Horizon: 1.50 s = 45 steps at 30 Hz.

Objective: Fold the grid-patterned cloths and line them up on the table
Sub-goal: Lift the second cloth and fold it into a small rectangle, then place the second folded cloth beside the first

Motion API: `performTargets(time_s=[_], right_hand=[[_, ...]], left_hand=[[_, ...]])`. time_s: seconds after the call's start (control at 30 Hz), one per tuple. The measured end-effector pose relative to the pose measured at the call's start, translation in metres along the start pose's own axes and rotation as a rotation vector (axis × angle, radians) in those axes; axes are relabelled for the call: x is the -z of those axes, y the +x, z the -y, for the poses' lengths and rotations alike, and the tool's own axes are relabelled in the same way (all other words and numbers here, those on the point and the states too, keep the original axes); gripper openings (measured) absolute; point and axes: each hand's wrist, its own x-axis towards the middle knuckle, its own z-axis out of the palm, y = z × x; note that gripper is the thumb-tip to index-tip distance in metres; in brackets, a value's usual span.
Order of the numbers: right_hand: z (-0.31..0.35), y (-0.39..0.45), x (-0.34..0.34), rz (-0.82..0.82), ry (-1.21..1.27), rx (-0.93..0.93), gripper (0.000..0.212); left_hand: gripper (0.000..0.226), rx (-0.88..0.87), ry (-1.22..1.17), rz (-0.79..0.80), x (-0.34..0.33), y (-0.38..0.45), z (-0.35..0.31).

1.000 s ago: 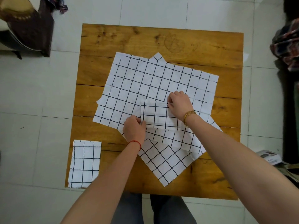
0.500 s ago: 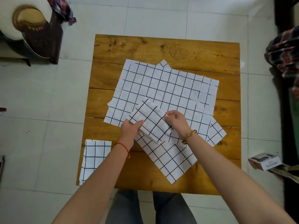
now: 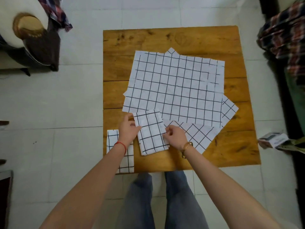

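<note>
A folded grid cloth (image 3: 151, 133) lies near the front of the wooden table (image 3: 173, 38), slightly tilted. My left hand (image 3: 127, 129) grips its left edge and my right hand (image 3: 175, 135) pinches its right edge. Left of it, at the front left corner, another folded grid cloth (image 3: 127, 160) lies flat, partly hidden by my left forearm. A large unfolded grid cloth (image 3: 175, 86) is spread over the table's middle. Under it lies another unfolded grid cloth (image 3: 199, 136), turned diagonally.
A brown and white seat (image 3: 31, 35) stands at the far left with plaid fabric on it. More plaid fabric (image 3: 283, 32) hangs at the right. A small box (image 3: 273, 140) lies on the floor right of the table. My legs are below the table's front edge.
Both hands have carried the folded cloth off the spread cloths toward the front left, turned it lengthwise, and set it beside the first folded one.
</note>
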Motion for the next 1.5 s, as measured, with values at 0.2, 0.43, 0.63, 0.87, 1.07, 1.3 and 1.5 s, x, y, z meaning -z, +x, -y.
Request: performTargets(time_s=[0.2,0.43,0.63,0.87,1.07,1.3,1.5], right_hand=[[-0.014,-0.034,-0.034,0.02,-0.071,-0.094,0.013],[-0.025,-0.055,-0.069,0.024,-0.072,-0.169,0.016],[-0.027,-0.054,-0.078,-0.005,-0.122,-0.191,0.014],[-0.028,-0.052,-0.074,0.002,-0.117,-0.174,0.012],[-0.016,-0.041,-0.043,-0.171,-0.17,-0.159,0.014],[0.023,0.019,-0.011,-0.348,-0.21,0.141,0.009],[0.045,0.066,-0.009,-0.246,-0.394,0.274,0.016]], left_hand=[[0.052,0.01,-0.002,-0.033,0.007,-0.019,0.038],[0.032,0.05,-0.142,-0.075,0.013,-0.034,0.074],[0.027,0.026,-0.131,-0.041,0.017,-0.032,0.083],[0.024,-0.009,-0.11,-0.04,0.018,-0.029,0.081],[0.02,-0.11,-0.081,-0.082,0.029,-0.016,0.064],[0.027,-0.487,0.357,-0.039,0.048,0.024,0.008],[0.035,-0.646,0.803,0.005,0.051,0.068,-0.012]])
